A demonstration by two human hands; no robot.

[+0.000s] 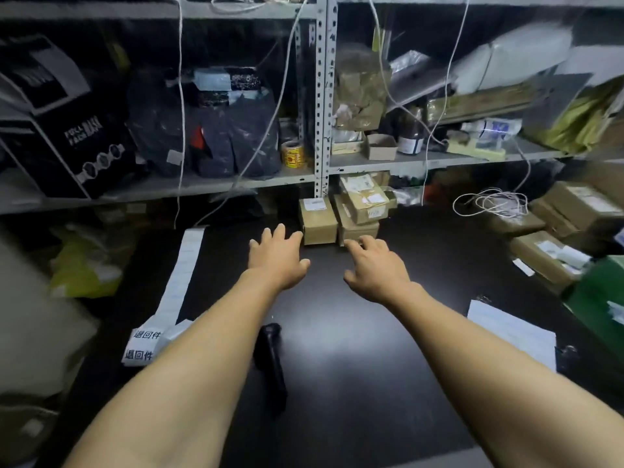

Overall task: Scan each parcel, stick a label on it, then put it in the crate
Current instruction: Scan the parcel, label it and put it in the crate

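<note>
Both arms stretched forward over the dark table (337,366), reaching toward the back edge under the shelving. Left hand (275,260) flat, fingers straight and spread, holding nothing. Right hand (376,270) loosely spread, fingers slightly bent, also holding nothing. Hands apart, side by side, a gap of bare table between them.

Straight ahead, a small cluster of cardboard parcels: one squarish parcel (317,219) standing on its own at left, a stacked pair of parcels (363,211) leaning just beside it at right. Left fingertips just short of the squarish parcel's lower left corner, apparently not touching. Right fingertips at the foot of the stack, possibly in contact; too blurred to say. Cluster lies dead ahead of the gap between the hands, so roughly equal reach for each: left nearer the single box, right nearer the stack. Long axis of the top stacked box skewed toward the right.

Scanner (271,363) lying on the table between the forearms, well behind the hands, long axis front to back. Strip of labels (182,275) running along the table at left, near the left forearm. Green crate (594,298) at the far right edge, well apart from the parcels.

Likely step: fetching the next parcel, with scan, label and crate not yet done for it.
</note>
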